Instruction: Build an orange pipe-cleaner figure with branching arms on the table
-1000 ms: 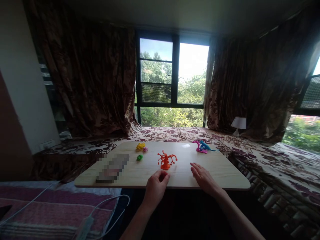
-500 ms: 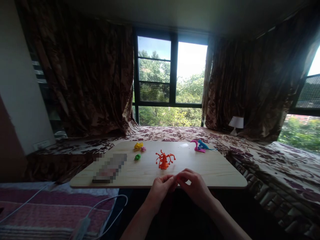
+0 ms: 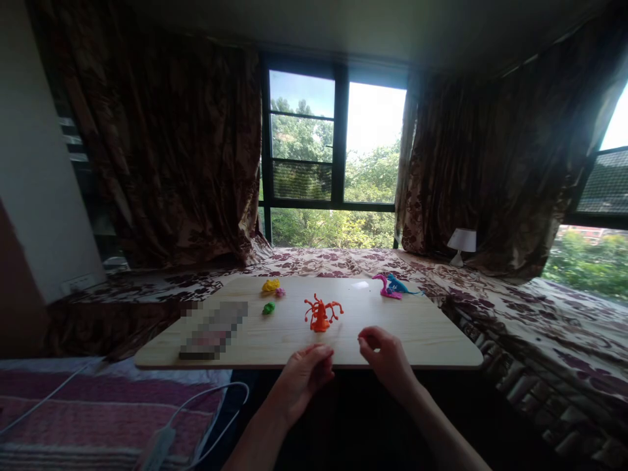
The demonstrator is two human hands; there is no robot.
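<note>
My left hand point(image 3: 309, 367) is closed at the table's front edge, thumb pressed against the curled fingers; whatever it grips is hidden. A little to the right, my right hand point(image 3: 385, 353) is held in a pinch, and anything between its fingertips is too small to make out. Just beyond both hands stands an orange clay figure point(image 3: 320, 320), upright like a tree with several thin, curling branches ending in small knobs. Neither hand touches it.
On the pale wooden table point(image 3: 284, 340) lie a yellow clay lump point(image 3: 270, 286), a small pink lump point(image 3: 280, 292) and a green lump point(image 3: 268, 307). A blurred flat box point(image 3: 213, 332) is at left. Pink point(image 3: 387, 288) and blue point(image 3: 398, 285) clay figures stand back right.
My hands were together at the fingertips and have come apart. The right moved slightly right, the left slightly left and down. The orange figure stays in place.
</note>
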